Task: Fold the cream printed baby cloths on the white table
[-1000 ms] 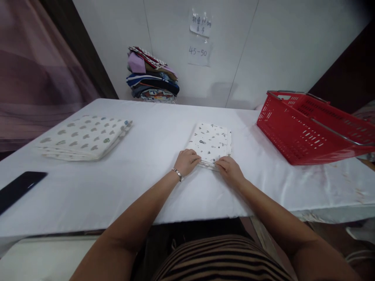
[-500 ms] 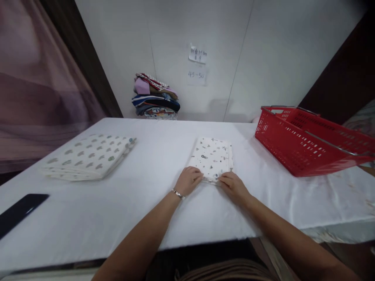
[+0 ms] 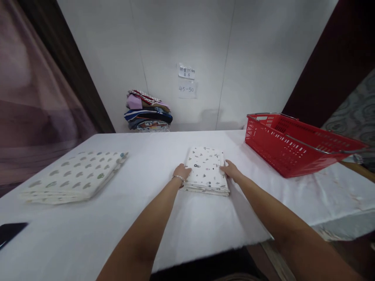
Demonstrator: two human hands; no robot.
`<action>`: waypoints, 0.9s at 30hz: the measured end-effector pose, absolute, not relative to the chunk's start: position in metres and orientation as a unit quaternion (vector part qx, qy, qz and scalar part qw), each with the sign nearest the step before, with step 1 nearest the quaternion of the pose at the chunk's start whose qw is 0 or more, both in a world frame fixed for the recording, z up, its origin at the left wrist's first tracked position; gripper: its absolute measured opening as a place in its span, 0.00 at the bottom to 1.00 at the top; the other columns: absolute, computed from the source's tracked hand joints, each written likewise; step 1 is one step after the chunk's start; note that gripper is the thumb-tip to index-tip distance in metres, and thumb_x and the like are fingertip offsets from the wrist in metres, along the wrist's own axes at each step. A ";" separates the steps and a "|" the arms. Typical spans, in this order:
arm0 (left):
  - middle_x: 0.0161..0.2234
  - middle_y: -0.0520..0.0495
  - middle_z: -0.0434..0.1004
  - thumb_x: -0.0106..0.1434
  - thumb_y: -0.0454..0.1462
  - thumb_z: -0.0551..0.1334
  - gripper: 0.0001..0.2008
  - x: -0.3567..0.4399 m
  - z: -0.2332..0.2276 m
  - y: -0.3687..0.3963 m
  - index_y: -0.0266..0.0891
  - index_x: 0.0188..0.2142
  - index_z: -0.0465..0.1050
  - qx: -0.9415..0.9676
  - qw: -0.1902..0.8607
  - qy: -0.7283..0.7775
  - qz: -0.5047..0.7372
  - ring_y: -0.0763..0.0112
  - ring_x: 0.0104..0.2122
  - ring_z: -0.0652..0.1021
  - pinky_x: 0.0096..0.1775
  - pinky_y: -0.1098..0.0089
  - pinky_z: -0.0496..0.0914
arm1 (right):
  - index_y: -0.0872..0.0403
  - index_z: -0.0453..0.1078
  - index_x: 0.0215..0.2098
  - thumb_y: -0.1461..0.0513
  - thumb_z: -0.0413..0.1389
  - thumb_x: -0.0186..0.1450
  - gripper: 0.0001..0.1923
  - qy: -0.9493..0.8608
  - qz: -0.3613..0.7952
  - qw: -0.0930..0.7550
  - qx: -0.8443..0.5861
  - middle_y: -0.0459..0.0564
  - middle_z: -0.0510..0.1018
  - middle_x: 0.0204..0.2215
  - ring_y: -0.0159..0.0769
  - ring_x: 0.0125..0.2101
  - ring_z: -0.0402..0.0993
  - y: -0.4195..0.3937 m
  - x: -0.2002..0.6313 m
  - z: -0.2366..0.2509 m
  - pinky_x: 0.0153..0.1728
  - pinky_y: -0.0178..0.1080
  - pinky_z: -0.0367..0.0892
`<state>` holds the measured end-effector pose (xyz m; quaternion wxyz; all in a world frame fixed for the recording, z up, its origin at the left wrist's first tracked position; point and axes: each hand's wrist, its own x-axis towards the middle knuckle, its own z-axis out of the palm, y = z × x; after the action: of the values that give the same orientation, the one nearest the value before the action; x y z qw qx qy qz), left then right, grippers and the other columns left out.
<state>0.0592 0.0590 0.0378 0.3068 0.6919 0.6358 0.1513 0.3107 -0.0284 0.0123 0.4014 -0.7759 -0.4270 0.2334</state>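
A white cloth [image 3: 205, 168] with small grey and dark prints lies folded into a layered rectangle in the middle of the table. At its left edge is my left hand [image 3: 182, 172], wearing a bracelet, the thumb on top and the other fingers hidden beneath or behind the side. My right hand [image 3: 230, 170] grips the opposite edge the same way, thumb over the top layer. Farther left rests a larger folded cloth [image 3: 79, 175] with grey and green motifs, apart from both hands.
A red plastic basket [image 3: 281, 152] with metal handles stands at the table's right. Folded clothes [image 3: 149, 111] are stacked against the back wall. A dark flat object [image 3: 11, 232] lies at the left front on the white-covered table [image 3: 131, 218]. Handwritten paper signs [image 3: 187, 89] hang behind.
Both hands have moved from the near edge of the folded cloth to its left and right sides. The camera view has shifted, so the scene sits lower and slightly left.
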 end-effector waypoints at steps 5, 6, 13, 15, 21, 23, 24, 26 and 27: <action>0.51 0.39 0.71 0.57 0.41 0.59 0.25 0.040 0.029 0.048 0.37 0.53 0.63 0.692 0.285 0.638 0.184 0.61 0.50 0.73 0.49 0.66 0.65 | 0.53 0.60 0.58 0.60 0.56 0.55 0.32 -0.448 0.250 0.402 -0.758 0.48 0.76 0.36 0.36 0.33 0.73 -0.017 0.295 0.006 0.34 0.36 0.67; 0.52 0.39 0.71 0.58 0.42 0.58 0.25 0.033 0.028 0.044 0.36 0.54 0.62 0.685 0.279 0.646 0.189 0.60 0.50 0.72 0.49 0.65 0.64 | 0.53 0.59 0.58 0.60 0.56 0.55 0.32 -0.464 0.255 0.404 -0.746 0.48 0.76 0.35 0.36 0.33 0.73 -0.013 0.291 0.006 0.34 0.35 0.67; 0.50 0.37 0.71 0.59 0.47 0.57 0.29 -0.002 0.031 0.010 0.36 0.56 0.59 0.645 0.253 0.694 0.196 0.58 0.49 0.73 0.48 0.64 0.66 | 0.54 0.59 0.59 0.58 0.54 0.58 0.31 -0.529 0.246 0.333 -0.741 0.51 0.76 0.39 0.39 0.37 0.73 0.005 0.266 0.012 0.39 0.38 0.66; 0.51 0.37 0.69 0.59 0.48 0.57 0.28 -0.004 0.035 0.001 0.36 0.55 0.60 0.665 0.225 0.682 0.203 0.59 0.49 0.72 0.48 0.64 0.65 | 0.56 0.59 0.58 0.57 0.52 0.60 0.29 -0.555 0.188 0.309 -0.749 0.55 0.74 0.44 0.42 0.42 0.71 -0.003 0.262 0.016 0.43 0.41 0.65; 0.60 0.41 0.59 0.61 0.45 0.56 0.23 -0.006 0.026 -0.022 0.39 0.54 0.64 0.789 0.126 0.550 0.242 0.59 0.59 0.60 0.57 0.60 0.58 | 0.53 0.63 0.56 0.55 0.46 0.66 0.22 -0.759 0.035 0.260 -0.595 0.54 0.66 0.56 0.42 0.57 0.58 -0.062 0.240 0.020 0.56 0.46 0.54; 0.60 0.43 0.60 0.61 0.44 0.56 0.21 -0.006 0.021 -0.026 0.41 0.52 0.66 0.801 0.141 0.540 0.218 0.59 0.59 0.60 0.57 0.58 0.58 | 0.50 0.65 0.54 0.55 0.44 0.67 0.19 -0.790 0.035 0.209 -0.575 0.53 0.67 0.55 0.41 0.57 0.58 -0.078 0.233 0.019 0.56 0.48 0.53; 0.59 0.42 0.60 0.62 0.44 0.55 0.20 -0.006 0.020 -0.028 0.40 0.52 0.67 0.800 0.148 0.540 0.218 0.59 0.59 0.60 0.57 0.58 0.59 | 0.49 0.66 0.52 0.55 0.44 0.68 0.18 -0.792 0.033 0.191 -0.578 0.52 0.67 0.55 0.42 0.57 0.58 -0.084 0.231 0.018 0.56 0.50 0.52; 0.59 0.41 0.61 0.63 0.44 0.54 0.20 -0.008 0.019 -0.032 0.39 0.51 0.68 0.795 0.145 0.537 0.243 0.60 0.59 0.61 0.57 0.58 0.59 | 0.49 0.67 0.51 0.56 0.42 0.69 0.18 -0.790 0.017 0.181 -0.586 0.51 0.68 0.55 0.42 0.58 0.57 -0.093 0.228 0.018 0.57 0.54 0.49; 0.59 0.41 0.62 0.63 0.45 0.53 0.20 -0.010 0.019 -0.034 0.39 0.51 0.67 0.796 0.135 0.529 0.261 0.60 0.58 0.61 0.57 0.58 0.58 | 0.49 0.67 0.51 0.57 0.43 0.69 0.18 -0.791 0.005 0.185 -0.583 0.51 0.68 0.55 0.43 0.58 0.56 -0.096 0.227 0.017 0.57 0.55 0.48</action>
<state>-0.0100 -0.0343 0.0193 0.1347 0.7961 0.5291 0.2611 0.2272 -0.0959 0.0175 0.1847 -0.5831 -0.7911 0.0051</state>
